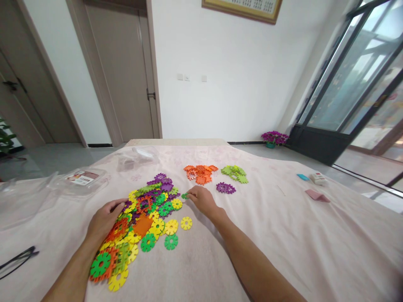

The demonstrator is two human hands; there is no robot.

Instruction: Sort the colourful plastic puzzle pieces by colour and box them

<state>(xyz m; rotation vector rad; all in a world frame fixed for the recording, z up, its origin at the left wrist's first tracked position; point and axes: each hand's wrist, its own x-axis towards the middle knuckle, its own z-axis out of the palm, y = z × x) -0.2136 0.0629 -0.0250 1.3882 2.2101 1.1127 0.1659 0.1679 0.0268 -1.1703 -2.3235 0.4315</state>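
Observation:
A mixed pile of flat plastic interlocking pieces in several colours lies on the cloth, with an orange square piece (143, 225) and a green notched disc (100, 264) among them. My left hand (105, 218) rests against the pile's left edge, its fingers loosely extended and partly hidden. Just right of the pile, my right hand (203, 200) pinches a small green disc (184, 196) between thumb and fingers. Beyond that hand sit a group of orange pieces (201, 173), a group of light green pieces (235, 173) and a few purple pieces (226, 188).
Clear plastic containers (82, 181) stand at the left on the pink tablecloth (270, 235). Eyeglasses (19, 260) lie near the left edge. At the right are a blue item (302, 177), a small white pack (318, 179) and a folded pink piece (317, 195).

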